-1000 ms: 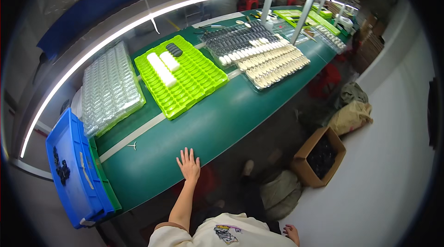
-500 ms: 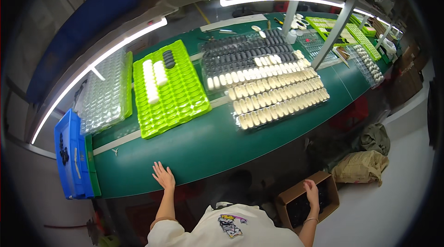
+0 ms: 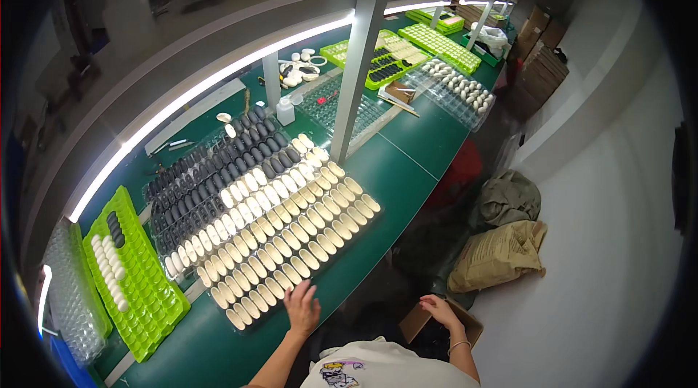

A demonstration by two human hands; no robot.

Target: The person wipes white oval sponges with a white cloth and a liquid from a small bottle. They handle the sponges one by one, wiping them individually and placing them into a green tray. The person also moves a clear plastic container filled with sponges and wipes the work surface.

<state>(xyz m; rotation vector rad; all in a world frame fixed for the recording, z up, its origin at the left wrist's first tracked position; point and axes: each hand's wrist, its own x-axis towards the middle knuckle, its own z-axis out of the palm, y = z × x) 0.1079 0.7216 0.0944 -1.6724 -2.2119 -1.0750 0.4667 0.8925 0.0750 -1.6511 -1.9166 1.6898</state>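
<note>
The left hand [image 3: 302, 306] lies flat with fingers spread on the front edge of the long green bench [image 3: 407, 170], its fingertips touching the near edge of the clear plastic tray of cream oval shells [image 3: 291, 239], and it grips nothing. The right hand [image 3: 440, 310] hangs off the bench with fingers loosely apart and empty, over the open brown cardboard box [image 3: 418, 321] below the front edge. A bright green tray [image 3: 142, 283] sits toward the bench's left end.
</note>
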